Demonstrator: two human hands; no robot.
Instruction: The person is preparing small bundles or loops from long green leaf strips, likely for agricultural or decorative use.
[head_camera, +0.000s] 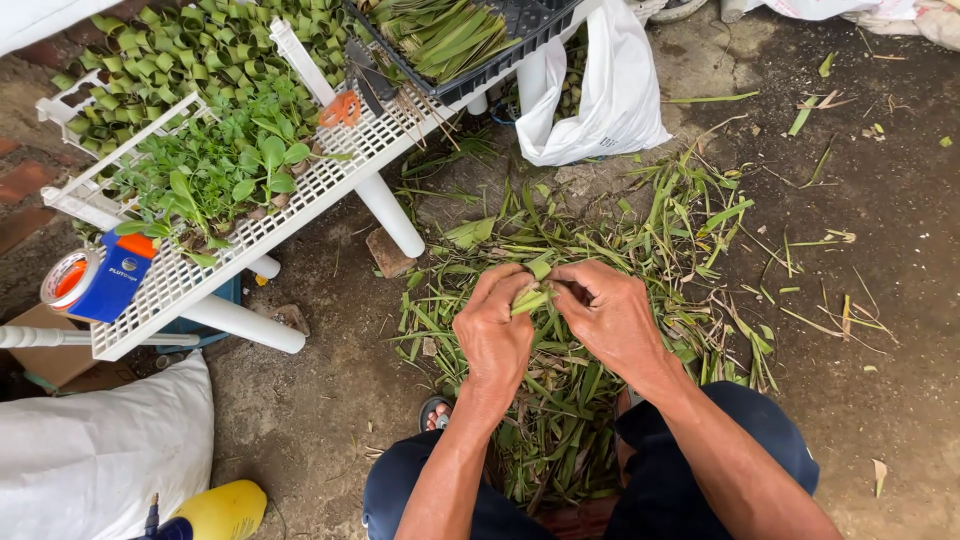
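My left hand (494, 328) and my right hand (608, 312) meet over a heap of cut green leaf strips (590, 250) on the ground. Both pinch the same folded strip of green leaf (531, 298), held between the thumbs and fingers. My knees in dark blue trousers (720, 470) frame the lower edge. More leaf scraps lie between my legs.
A white slatted rack (330, 170) at upper left carries small leafy seedlings (215, 175), many folded leaf cups (200, 50), orange scissors (341, 108) and a tape dispenser (95, 280). A black crate of leaves (450, 35), a white plastic bag (610, 90), a white sack (90, 450) and a yellow bottle (220, 510) stand nearby.
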